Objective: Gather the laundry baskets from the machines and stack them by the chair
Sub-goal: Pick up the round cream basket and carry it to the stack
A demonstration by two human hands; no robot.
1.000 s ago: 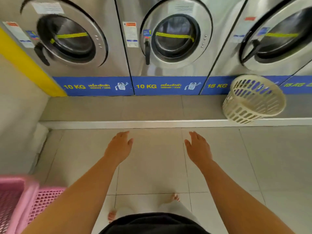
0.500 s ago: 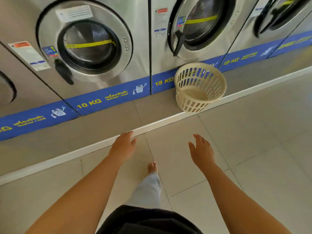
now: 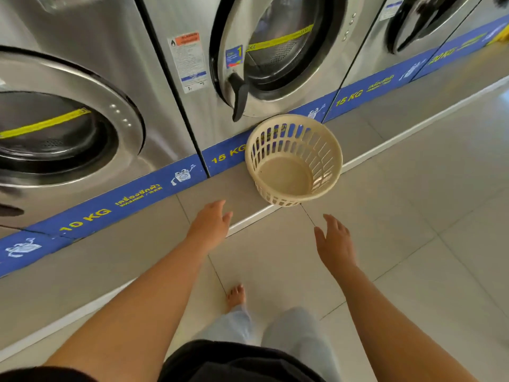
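Observation:
A round cream laundry basket (image 3: 325, 150) with slotted walls stands upright and empty on the raised grey ledge, right in front of the 15 KG washing machine (image 3: 275, 51). My left hand (image 3: 210, 225) reaches forward with fingers apart, a short way below and left of the basket. My right hand (image 3: 334, 244) is also stretched out with spread fingers, just below the basket. Neither hand touches it. No chair is in view.
A row of steel front-load washers runs along the back, with a 10 KG machine (image 3: 63, 128) at left. A white-edged step (image 3: 385, 144) separates the ledge from the tiled floor (image 3: 413, 244). My bare foot (image 3: 235, 296) is on the tiles.
I have walked right along the machines toward the cream basket, which now sits much closer and larger. The pink basket at lower left has left the view. Both hands stay open.

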